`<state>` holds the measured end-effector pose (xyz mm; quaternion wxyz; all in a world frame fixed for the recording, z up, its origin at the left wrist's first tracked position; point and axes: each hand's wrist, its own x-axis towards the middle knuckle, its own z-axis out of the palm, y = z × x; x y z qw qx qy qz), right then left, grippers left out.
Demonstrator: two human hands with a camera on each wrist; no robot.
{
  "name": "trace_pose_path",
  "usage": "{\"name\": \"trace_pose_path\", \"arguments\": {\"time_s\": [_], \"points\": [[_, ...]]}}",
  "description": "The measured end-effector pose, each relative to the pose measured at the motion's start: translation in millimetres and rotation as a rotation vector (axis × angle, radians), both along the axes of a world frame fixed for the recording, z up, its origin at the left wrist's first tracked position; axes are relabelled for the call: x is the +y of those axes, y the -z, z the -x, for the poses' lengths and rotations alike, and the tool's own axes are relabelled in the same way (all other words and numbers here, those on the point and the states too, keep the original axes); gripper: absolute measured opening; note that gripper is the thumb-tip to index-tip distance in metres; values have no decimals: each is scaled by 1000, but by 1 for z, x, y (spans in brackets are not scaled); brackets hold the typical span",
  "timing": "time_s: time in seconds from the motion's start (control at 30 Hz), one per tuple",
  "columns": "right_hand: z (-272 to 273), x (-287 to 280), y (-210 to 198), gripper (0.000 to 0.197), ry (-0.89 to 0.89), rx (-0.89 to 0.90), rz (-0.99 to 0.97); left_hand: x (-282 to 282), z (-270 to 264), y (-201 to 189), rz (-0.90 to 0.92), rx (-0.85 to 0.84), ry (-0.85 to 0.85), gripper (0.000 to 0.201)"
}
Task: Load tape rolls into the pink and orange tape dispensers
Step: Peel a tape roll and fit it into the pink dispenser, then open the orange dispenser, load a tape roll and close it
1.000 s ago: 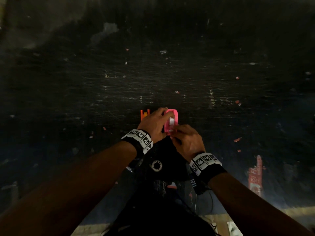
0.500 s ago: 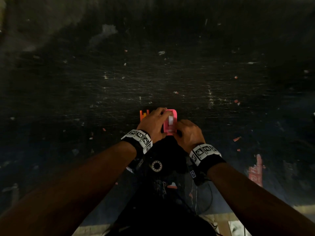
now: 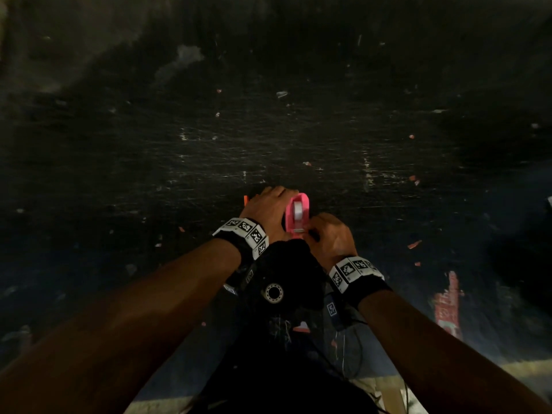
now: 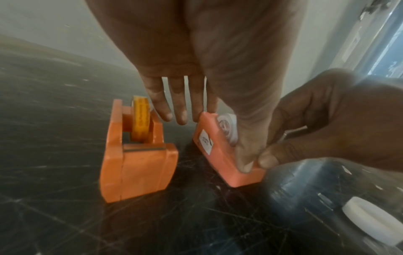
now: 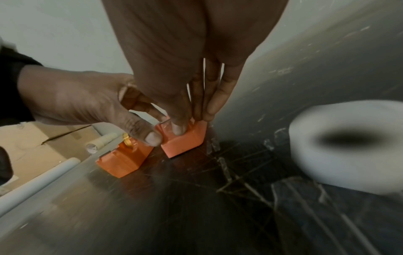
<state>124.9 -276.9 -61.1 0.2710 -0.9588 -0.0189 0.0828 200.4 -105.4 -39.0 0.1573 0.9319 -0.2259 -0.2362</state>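
Note:
The pink dispenser stands on the dark table with a white tape roll seated in it. My left hand grips it from the left, thumb on its near end. At the cutter end my right hand pinches the clear tape end, thumb pressing it down. Just left stands the orange dispenser holding a yellow roll; in the head view only an orange sliver shows behind my left hand.
The black tabletop is scratched and dotted with small scraps. A blurred white ring-shaped object sits close on the right in the right wrist view. Cardboard and pale tubes lie beyond the table's left edge.
My right hand has crept slightly forward onto the pink dispenser's near end. My left hand has shifted a little and now covers more of the orange dispenser.

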Motion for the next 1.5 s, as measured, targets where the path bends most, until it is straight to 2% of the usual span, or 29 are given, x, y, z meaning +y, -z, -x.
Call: {"name": "trace_pose_path", "arguments": {"time_s": [0.17, 0.4, 0.53, 0.67, 0.97, 1.1, 1.13, 1.2, 1.3, 1.37, 1.5], "points": [[-2, -1, 2, 17, -8, -13, -12, 6, 1, -2, -49, -58, 38, 111], [2, 1, 2, 17, -17, -38, 6, 58, 5, -11, -40, -139, -77, 115], [2, 0, 3, 18, -12, -47, 25, 79, 10, -9, -81, -67, -114, 120], [2, 1, 3, 19, -13, -83, 27, 84, 13, 2, -37, 25, -131, 116], [0, 3, -9, 22, 19, 16, 89, 83, 15, 3, 113, 11, -175, 108], [0, 7, -32, 29, 114, -71, -69, 88, 28, -11, 207, -30, -219, 106], [-1, 11, -38, 31, 139, -72, -173, 88, 32, -15, 232, -41, -223, 105], [-2, 22, -53, 39, 168, 49, -406, 88, 43, -27, 292, -44, -227, 104], [-4, 34, -61, 64, 86, 241, -600, 87, 60, -43, 423, -13, -222, 104], [-2, 38, -65, 75, 8, 287, -683, 85, 69, -52, 481, 14, -212, 103], [5, 41, -84, 72, -61, 279, -771, 84, 83, -68, 589, 78, -244, 104]]}}
